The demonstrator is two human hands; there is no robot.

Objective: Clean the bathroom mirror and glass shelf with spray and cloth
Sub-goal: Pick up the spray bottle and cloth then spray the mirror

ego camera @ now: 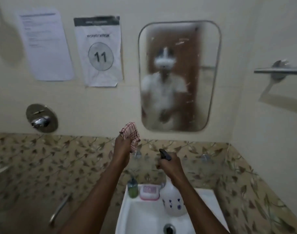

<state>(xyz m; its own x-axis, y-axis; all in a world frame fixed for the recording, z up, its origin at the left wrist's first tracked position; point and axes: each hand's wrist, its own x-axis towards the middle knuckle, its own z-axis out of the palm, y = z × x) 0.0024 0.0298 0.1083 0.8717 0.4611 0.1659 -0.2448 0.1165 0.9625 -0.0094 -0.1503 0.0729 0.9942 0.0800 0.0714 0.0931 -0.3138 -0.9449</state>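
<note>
A rounded rectangular mirror (201, 76) hangs on the cream wall, hazy and streaked, with a blurred reflection of a person in it. My left hand (123, 146) is raised below the mirror's lower left corner and grips a red-and-white checked cloth (131, 133). My right hand (169, 163) holds the black trigger head of a white spray bottle (172, 200) with blue flower marks, which hangs over the sink. A glass shelf (279, 70) on a metal bracket sticks out from the wall at the right edge.
A white sink (139, 215) lies below, with a green soap dispenser (132, 189) and a pink soap dish (149, 193) on its back rim. Two paper sheets (99, 51) are taped left of the mirror. A chrome valve (41, 118) and a grab bar (60, 208) sit at left.
</note>
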